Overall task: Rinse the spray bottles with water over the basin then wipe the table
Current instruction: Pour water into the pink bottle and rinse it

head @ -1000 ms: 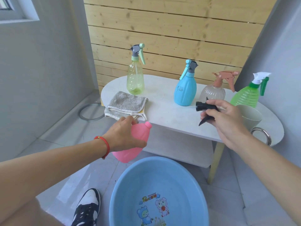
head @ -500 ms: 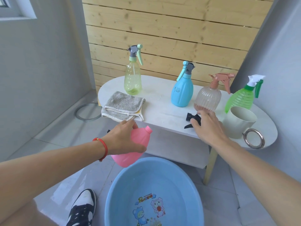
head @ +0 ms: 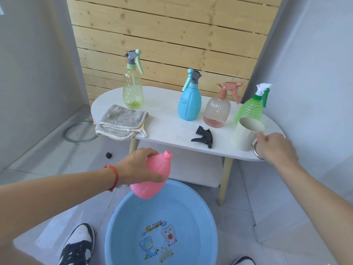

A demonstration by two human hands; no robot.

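The pink bottle [head: 152,176], uncapped and tilted with its threaded neck pointing up and to the right, sits at centre frame just above the far rim of the blue basin [head: 114,226]. It looks like thin blow-moulded plastic, so probably light, a little springy under a squeeze, and likely slick once wet; the shoulder just below the neck, where the body narrows, seems the surest place to take it. The left hand [head: 139,167] is wrapped over that upper body, fingers curled around the far side, clasping the bottle firmly. Its black trigger head [head: 203,135] lies loose on the white bench [head: 168,129], right of centre, apart from either hand. At the right of the frame the right hand [head: 275,148] reaches to the pale cup [head: 246,134] standing at the bench's near edge; its fingers touch the metal ring handle [head: 257,150], loosely curled, and I cannot tell whether they have closed on it. The cup looks rigid, and may be heavy if filled; whether it holds water is not visible. The other spray bottles stand capped along the back of the bench.
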